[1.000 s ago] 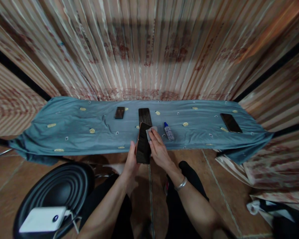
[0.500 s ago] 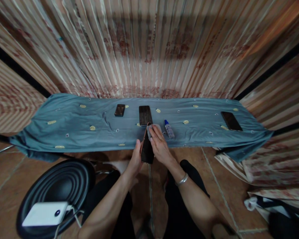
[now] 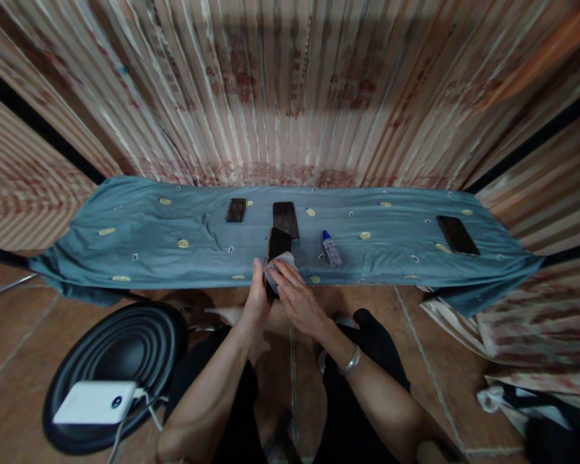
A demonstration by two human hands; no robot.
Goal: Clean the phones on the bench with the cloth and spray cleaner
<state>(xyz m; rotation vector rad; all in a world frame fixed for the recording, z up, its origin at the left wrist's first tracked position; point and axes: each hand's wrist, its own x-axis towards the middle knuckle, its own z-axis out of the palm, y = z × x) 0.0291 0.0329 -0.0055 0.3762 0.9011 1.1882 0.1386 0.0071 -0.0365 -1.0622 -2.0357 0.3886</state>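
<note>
My left hand (image 3: 257, 291) is closed around the left edge of a black smartphone (image 3: 279, 241), which is tilted up at the front edge of the cloth-covered surface. In my right hand (image 3: 297, 296) is a small grey cloth (image 3: 281, 259), pressed flat by the fingers against the phone's screen around its middle. The cloth and fingers hide part of the phone's lower half. Just behind the held phone lies another dark phone (image 3: 286, 218). To the right of my right hand rests a small clear bottle with a blue cap (image 3: 332, 249).
Blue patterned fabric (image 3: 212, 264) covers the long surface. A small dark object (image 3: 236, 210), pixelated, lies left of centre, and a black phone (image 3: 457, 234) at the right. A white power bank (image 3: 95, 403) with cables sits on a round black stool (image 3: 120, 354). Striped curtains (image 3: 270, 96) hang behind.
My right hand has slid the cloth from the phone's upper end down toward its middle. The phone's top now shows uncovered, and its tilt has changed. The whole view has shifted slightly.
</note>
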